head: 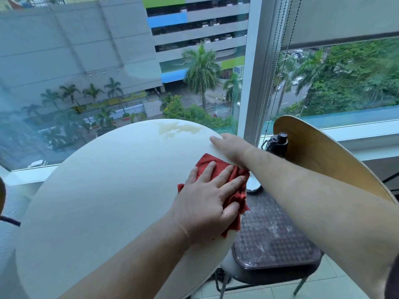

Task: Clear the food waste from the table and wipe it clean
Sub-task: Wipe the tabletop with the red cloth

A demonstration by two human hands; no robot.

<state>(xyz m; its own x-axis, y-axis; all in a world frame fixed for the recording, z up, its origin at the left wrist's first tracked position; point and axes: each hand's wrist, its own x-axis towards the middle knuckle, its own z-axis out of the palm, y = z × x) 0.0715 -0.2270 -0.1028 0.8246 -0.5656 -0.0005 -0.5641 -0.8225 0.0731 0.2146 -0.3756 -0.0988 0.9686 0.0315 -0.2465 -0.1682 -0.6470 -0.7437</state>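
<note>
A round white table [97,201] fills the lower left. My left hand [207,197] lies flat with straight fingers on a red cloth [235,190] near the table's right edge, pressing it down. My right hand [231,147] rests on the table's far right rim, just beyond the cloth, fingers mostly straight; I cannot tell whether they curl under the edge. A pale brownish smear [174,127] marks the far edge of the table. No food scraps show on the tabletop.
A chair with a wooden back [323,156] and a patterned dark seat [274,234] stands right of the table. A black bottle [278,143] and a white dish [253,185] sit on it. A glass window wall [86,61] rises just behind the table.
</note>
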